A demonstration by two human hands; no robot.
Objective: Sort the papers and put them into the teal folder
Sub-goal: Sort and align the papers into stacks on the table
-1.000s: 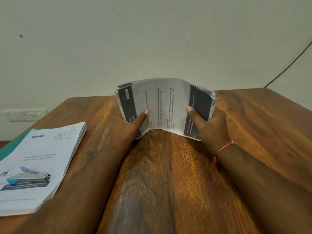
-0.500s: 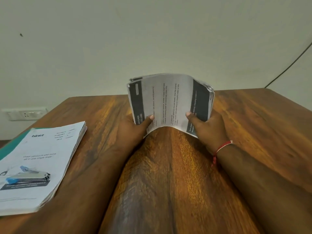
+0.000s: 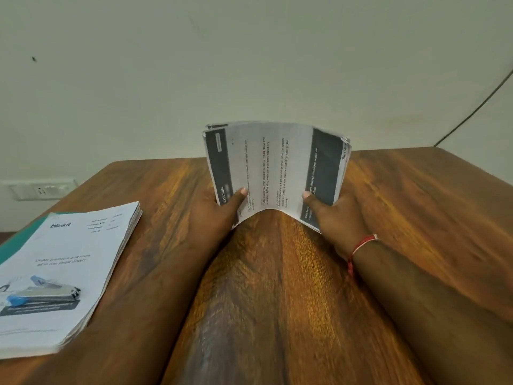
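Observation:
Both hands hold a stack of printed papers (image 3: 274,168) on edge above the far middle of the wooden table (image 3: 416,218). My left hand (image 3: 222,212) grips its left side, thumb on the front sheet. My right hand (image 3: 333,215), with a red thread at the wrist, grips the right side the same way. The stack bows toward me, its lower edge near the tabletop. A second pile of papers (image 3: 63,270) lies flat at the left. The teal folder (image 3: 19,240) shows under that pile's far left edge.
A stapler (image 3: 41,294) with blue ends lies on the left pile. A wall socket (image 3: 39,188) sits at the left behind the table. A dark cable (image 3: 477,109) runs down the wall at the right.
The held stack has been tipped more upright and shifted to the right; both hands moved with it. The left pile and stapler stayed put.

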